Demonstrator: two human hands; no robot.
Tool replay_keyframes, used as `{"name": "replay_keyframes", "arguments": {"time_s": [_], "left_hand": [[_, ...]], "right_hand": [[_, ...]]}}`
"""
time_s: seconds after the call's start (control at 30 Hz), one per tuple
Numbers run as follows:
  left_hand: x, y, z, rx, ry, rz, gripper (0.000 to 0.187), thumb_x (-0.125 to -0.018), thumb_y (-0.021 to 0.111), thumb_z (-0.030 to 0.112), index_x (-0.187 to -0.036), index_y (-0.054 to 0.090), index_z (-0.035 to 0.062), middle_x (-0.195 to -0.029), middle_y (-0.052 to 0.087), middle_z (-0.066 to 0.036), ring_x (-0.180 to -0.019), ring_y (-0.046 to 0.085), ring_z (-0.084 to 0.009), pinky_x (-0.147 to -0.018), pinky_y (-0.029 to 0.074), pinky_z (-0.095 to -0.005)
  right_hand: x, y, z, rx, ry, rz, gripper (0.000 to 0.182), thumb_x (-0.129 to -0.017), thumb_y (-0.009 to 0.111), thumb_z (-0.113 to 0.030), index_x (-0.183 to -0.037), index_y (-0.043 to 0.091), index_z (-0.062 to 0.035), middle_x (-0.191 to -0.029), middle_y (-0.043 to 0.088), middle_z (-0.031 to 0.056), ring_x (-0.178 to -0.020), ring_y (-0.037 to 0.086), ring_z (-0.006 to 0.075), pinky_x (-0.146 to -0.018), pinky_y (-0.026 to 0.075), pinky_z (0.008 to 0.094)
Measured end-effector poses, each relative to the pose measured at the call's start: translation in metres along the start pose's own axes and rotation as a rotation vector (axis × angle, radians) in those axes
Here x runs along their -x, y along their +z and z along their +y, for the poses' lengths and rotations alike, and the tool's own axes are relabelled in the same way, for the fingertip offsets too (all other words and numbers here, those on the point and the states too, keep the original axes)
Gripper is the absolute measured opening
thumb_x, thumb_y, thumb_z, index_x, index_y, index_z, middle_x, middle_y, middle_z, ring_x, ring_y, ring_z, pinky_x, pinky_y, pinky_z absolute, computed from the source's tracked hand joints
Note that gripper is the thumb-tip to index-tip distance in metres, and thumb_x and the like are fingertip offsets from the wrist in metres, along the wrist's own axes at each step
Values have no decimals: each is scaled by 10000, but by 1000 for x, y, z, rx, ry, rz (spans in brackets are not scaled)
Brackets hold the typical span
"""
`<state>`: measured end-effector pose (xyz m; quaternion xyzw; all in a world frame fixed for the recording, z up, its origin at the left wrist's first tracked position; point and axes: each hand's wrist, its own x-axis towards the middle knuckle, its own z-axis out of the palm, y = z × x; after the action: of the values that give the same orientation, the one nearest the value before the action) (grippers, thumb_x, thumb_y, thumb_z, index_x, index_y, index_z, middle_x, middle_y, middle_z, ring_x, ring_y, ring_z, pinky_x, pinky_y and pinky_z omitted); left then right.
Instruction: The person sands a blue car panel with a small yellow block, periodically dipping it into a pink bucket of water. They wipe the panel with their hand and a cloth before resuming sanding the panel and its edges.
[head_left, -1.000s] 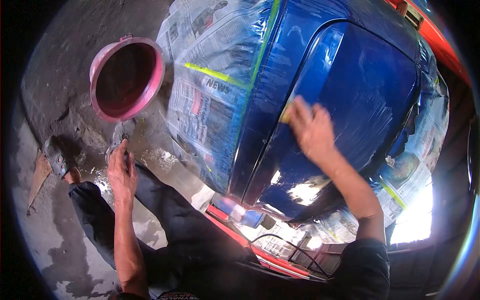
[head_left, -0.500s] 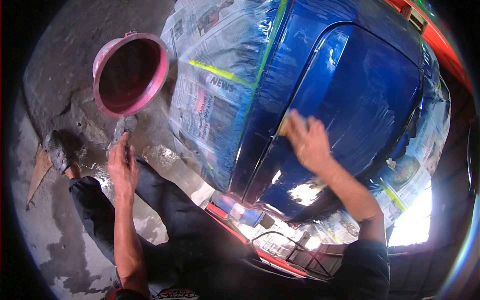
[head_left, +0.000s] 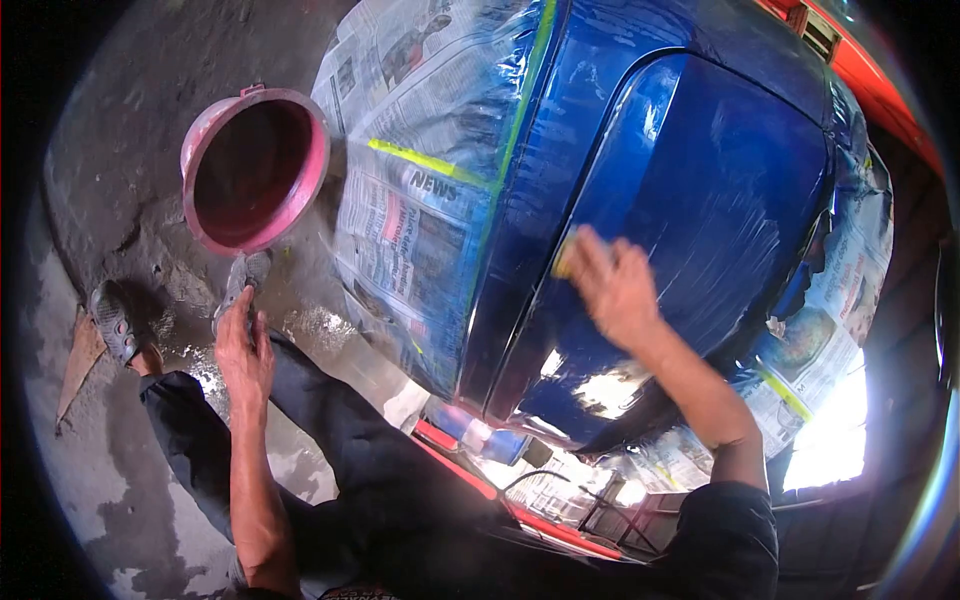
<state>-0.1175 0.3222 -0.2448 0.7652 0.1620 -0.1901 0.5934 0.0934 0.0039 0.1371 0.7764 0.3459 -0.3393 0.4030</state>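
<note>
Head view: the right hand [head_left: 618, 290] presses a small yellow pad [head_left: 565, 257] under its fingertips against the blue car panel [head_left: 722, 190], beside the long seam on the panel's left side; the hand is slightly blurred. The left hand [head_left: 244, 352] holds nothing visible, its fingers loosely extended over the leg near a grey shoe [head_left: 243, 280]. Newspaper [head_left: 405, 230] edged with green tape [head_left: 517, 120] covers the area left of the panel. Beside it, a pink basin [head_left: 315, 160] containing dark liquid sits on the wet floor [head_left: 130, 430].
</note>
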Motion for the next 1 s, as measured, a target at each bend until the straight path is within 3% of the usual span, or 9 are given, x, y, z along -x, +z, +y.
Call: {"name": "replay_keyframes", "arguments": {"time_s": [0.03,0.1,0.2,0.4,0.57,0.73,0.87,0.9,1.0], "left_hand": [[0,1,-2,2,-4,-2,380,-1009,630,41,-1389,632,42,-1253,691,-211,-1141,671,-383,-991,532,-452],[0,3,-4,7,10,-13,379,-1008,629,39,-1387,632,36,-1255,690,-213,-1145,670,-385,-996,529,-452],[2,1,-5,9,30,-17,379,-1006,629,37,-1385,632,32,-1256,690,-213,-1148,669,-385,-1001,526,-454],[0,-4,-2,2,29,-15,383,-1000,631,33,-1384,634,32,-1237,692,-213,-1135,671,-388,-993,529,-456],[-1,-5,-7,3,35,-22,393,-990,640,30,-1383,634,33,-1225,694,-214,-1122,674,-390,-981,535,-458],[1,-8,-5,24,3,-23,395,-981,643,21,-1376,641,38,-1224,698,-214,-1124,675,-388,-986,534,-455],[-4,-9,-2,8,21,-14,392,-980,646,20,-1372,644,38,-1226,698,-215,-1129,677,-384,-991,534,-451],[-5,-10,-1,16,21,-25,390,-981,647,22,-1370,644,38,-1226,698,-215,-1131,678,-382,-993,534,-450],[-6,-12,0,32,-8,-29,387,-983,651,27,-1370,645,37,-1225,698,-216,-1131,679,-380,-994,535,-447]], "right_hand": [[-23,-11,22,50,42,128,429,-916,686,-188,-1336,682,-95,-1480,556,154,-1112,586,425,-924,506,509],[-73,-41,50,101,198,246,402,-896,726,-138,-1296,688,-130,-1428,592,81,-1036,628,380,-887,517,476],[-86,-32,55,149,276,385,384,-900,733,-140,-1280,685,-117,-1404,607,82,-1007,630,381,-870,515,469],[-44,-27,37,97,218,186,426,-925,715,-193,-1346,683,-134,-1490,574,118,-1062,614,397,-913,509,495],[-129,-63,127,212,334,398,308,-940,714,-212,-1245,712,-164,-1316,658,43,-922,648,345,-757,543,480],[-127,-63,114,223,414,335,309,-949,714,-227,-1249,721,-150,-1332,663,52,-967,658,362,-792,558,492],[-127,-66,136,298,315,377,295,-955,707,-233,-1235,726,-145,-1307,670,38,-913,662,356,-776,561,492],[-137,-78,144,268,433,261,339,-989,684,-263,-1319,711,-189,-1383,648,22,-983,653,364,-824,566,477],[-148,-67,165,312,428,371,329,-981,693,-253,-1304,720,-197,-1377,650,20,-950,656,373,-802,568,468]]}}
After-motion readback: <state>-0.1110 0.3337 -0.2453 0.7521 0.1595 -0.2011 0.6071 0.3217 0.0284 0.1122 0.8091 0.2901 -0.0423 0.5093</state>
